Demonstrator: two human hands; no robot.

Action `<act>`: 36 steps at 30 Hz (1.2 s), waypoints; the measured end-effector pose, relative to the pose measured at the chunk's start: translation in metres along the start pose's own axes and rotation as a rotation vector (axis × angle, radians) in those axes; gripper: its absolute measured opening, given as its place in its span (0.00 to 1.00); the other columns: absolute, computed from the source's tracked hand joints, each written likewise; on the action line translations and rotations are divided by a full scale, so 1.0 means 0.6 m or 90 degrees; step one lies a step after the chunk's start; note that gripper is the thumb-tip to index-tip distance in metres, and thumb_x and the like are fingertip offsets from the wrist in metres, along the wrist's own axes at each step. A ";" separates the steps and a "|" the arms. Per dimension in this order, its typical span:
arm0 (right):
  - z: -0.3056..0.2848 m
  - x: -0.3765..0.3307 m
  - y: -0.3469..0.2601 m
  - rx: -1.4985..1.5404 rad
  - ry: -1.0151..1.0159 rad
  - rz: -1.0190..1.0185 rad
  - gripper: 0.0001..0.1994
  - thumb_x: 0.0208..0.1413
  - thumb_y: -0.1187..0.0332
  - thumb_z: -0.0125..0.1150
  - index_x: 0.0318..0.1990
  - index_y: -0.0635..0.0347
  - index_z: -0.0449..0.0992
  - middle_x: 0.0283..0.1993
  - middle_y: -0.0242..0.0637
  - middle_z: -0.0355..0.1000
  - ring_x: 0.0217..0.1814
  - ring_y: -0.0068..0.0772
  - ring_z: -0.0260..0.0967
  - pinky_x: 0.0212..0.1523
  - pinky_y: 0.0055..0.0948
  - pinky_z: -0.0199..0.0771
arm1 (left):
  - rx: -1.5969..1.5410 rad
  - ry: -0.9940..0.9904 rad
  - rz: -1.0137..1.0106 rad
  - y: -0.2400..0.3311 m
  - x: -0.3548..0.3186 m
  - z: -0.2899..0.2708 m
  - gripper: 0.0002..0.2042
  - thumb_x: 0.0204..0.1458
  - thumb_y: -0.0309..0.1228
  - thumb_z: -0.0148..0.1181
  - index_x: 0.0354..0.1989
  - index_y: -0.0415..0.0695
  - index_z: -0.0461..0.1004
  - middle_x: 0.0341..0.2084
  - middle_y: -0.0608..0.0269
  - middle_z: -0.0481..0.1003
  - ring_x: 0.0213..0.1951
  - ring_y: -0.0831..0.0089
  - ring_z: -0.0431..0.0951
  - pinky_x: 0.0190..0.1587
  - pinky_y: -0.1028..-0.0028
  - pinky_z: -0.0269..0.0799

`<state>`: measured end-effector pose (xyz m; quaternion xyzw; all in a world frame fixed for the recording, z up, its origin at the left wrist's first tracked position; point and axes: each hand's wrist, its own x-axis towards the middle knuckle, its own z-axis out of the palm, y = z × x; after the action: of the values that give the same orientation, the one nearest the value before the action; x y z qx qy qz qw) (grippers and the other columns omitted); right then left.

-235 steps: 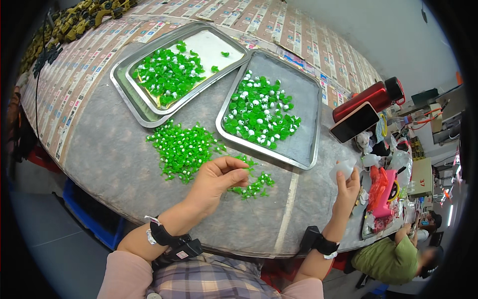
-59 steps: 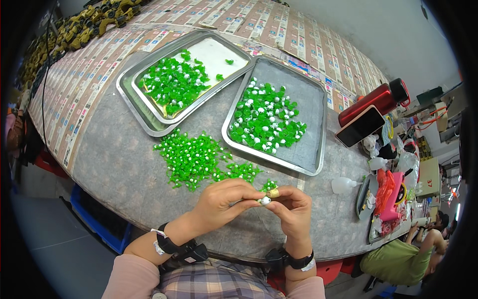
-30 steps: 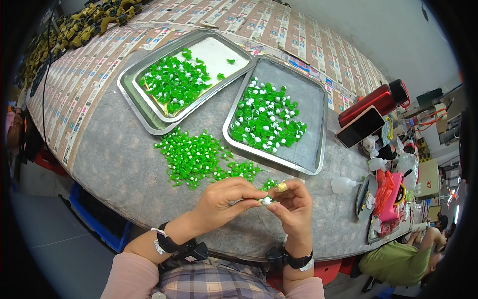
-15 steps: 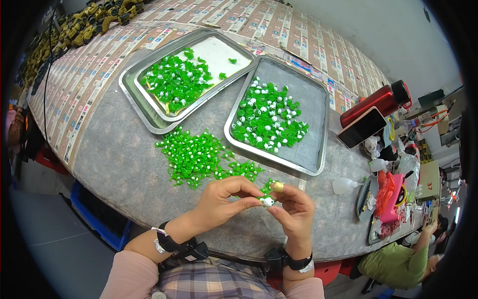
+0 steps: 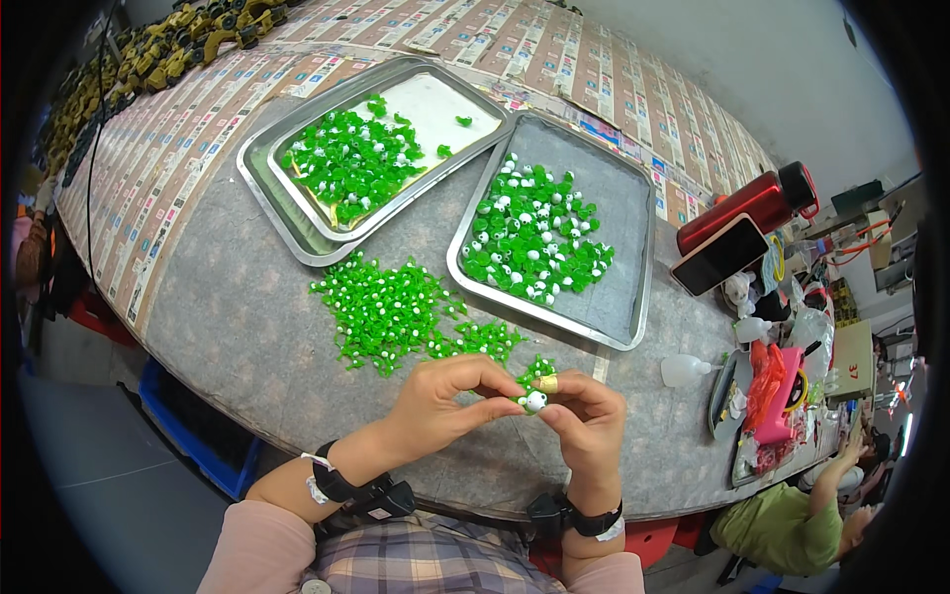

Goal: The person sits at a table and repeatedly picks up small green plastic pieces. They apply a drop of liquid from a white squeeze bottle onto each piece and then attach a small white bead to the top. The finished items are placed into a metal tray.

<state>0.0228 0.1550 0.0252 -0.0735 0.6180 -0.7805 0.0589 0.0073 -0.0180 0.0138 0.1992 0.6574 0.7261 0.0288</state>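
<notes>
Near the table's front edge, my left hand [image 5: 440, 399] pinches a small green toy figure with a white, dark-spotted round head [image 5: 535, 402] between thumb and forefinger. From the other side, the thumb and forefinger of my right hand [image 5: 588, 426] close on the same figure. Yellow tape wraps the right forefinger. Just beyond my fingers lies a loose pile of small green parts with white tips [image 5: 381, 312], trailing toward my hands. Farther off, a right metal tray [image 5: 623, 342] and a left metal tray [image 5: 259, 193] hold heaps of green pieces with white round heads.
On the right stand a red bottle [image 5: 737, 213], a phone [image 5: 719, 254], a white squeeze bottle [image 5: 685, 369] and a pink holder [image 5: 782, 401] amid clutter. A person in green [image 5: 782, 525] sits beyond. Yellow toy vehicles [image 5: 178, 54] are heaped far left; a blue crate [image 5: 198, 426] is below.
My right forefinger has come down closer to the figure, and its white head has turned slightly. The person at the right has raised an arm. The trays and pile look unchanged.
</notes>
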 end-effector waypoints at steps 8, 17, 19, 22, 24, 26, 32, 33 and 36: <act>0.003 0.001 0.001 0.082 0.010 0.053 0.11 0.45 0.77 0.55 0.37 0.71 0.69 0.34 0.41 0.69 0.33 0.27 0.68 0.36 0.22 0.69 | 0.018 0.027 -0.016 0.009 -0.001 0.000 0.05 0.38 0.24 0.60 0.25 0.39 0.72 0.23 0.61 0.73 0.25 0.76 0.72 0.28 0.80 0.67; 0.003 0.004 0.006 0.137 0.011 0.119 0.10 0.45 0.76 0.56 0.37 0.69 0.70 0.33 0.42 0.70 0.32 0.29 0.69 0.36 0.25 0.70 | 0.118 0.038 0.053 0.012 0.002 -0.002 0.05 0.38 0.25 0.60 0.25 0.41 0.72 0.20 0.63 0.73 0.23 0.73 0.72 0.25 0.78 0.65; 0.004 0.005 0.007 0.134 0.016 0.120 0.10 0.45 0.76 0.56 0.36 0.69 0.70 0.33 0.42 0.70 0.32 0.29 0.69 0.36 0.25 0.70 | 0.148 0.040 0.086 0.009 0.002 -0.002 0.05 0.39 0.25 0.59 0.25 0.41 0.72 0.20 0.65 0.73 0.23 0.73 0.71 0.24 0.78 0.64; 0.002 0.004 0.010 0.133 0.018 0.119 0.10 0.44 0.76 0.56 0.36 0.69 0.70 0.32 0.41 0.70 0.32 0.29 0.69 0.35 0.25 0.70 | 0.175 0.047 0.112 0.009 0.002 -0.002 0.05 0.38 0.26 0.59 0.25 0.41 0.72 0.20 0.64 0.73 0.23 0.72 0.71 0.25 0.78 0.64; 0.002 0.004 0.011 0.136 0.022 0.118 0.09 0.44 0.76 0.56 0.35 0.69 0.70 0.32 0.41 0.70 0.32 0.29 0.69 0.35 0.25 0.70 | 0.174 0.045 0.110 0.008 0.002 -0.002 0.05 0.38 0.26 0.59 0.25 0.41 0.72 0.20 0.64 0.72 0.23 0.71 0.71 0.25 0.78 0.64; 0.004 0.004 0.012 0.141 0.029 0.118 0.09 0.44 0.77 0.56 0.35 0.69 0.70 0.31 0.41 0.70 0.32 0.29 0.69 0.35 0.25 0.70 | 0.172 0.040 0.100 0.008 0.002 -0.002 0.05 0.38 0.26 0.60 0.24 0.41 0.72 0.20 0.64 0.72 0.23 0.71 0.72 0.25 0.77 0.65; 0.002 0.003 0.012 0.128 0.030 0.114 0.08 0.44 0.78 0.56 0.34 0.69 0.71 0.31 0.41 0.70 0.31 0.29 0.69 0.34 0.25 0.71 | 0.102 0.020 0.022 0.012 0.001 -0.001 0.05 0.38 0.24 0.60 0.24 0.40 0.71 0.22 0.62 0.72 0.24 0.73 0.73 0.26 0.79 0.66; 0.003 0.003 0.011 0.126 0.036 0.112 0.08 0.44 0.78 0.56 0.34 0.69 0.71 0.31 0.41 0.70 0.31 0.28 0.69 0.34 0.25 0.71 | 0.072 0.020 -0.007 0.013 0.000 0.000 0.05 0.38 0.24 0.60 0.24 0.39 0.71 0.22 0.61 0.72 0.25 0.74 0.73 0.27 0.79 0.67; 0.006 0.003 0.008 0.119 0.048 0.109 0.08 0.44 0.79 0.55 0.35 0.69 0.71 0.31 0.40 0.70 0.31 0.28 0.69 0.34 0.24 0.70 | 0.044 0.016 -0.040 0.010 -0.001 0.000 0.05 0.39 0.24 0.59 0.25 0.38 0.71 0.23 0.60 0.72 0.25 0.75 0.73 0.28 0.80 0.68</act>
<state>0.0217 0.1500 0.0215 0.0147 0.5486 -0.8288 0.1087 0.0094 -0.0189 0.0193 0.1703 0.6886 0.7039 0.0368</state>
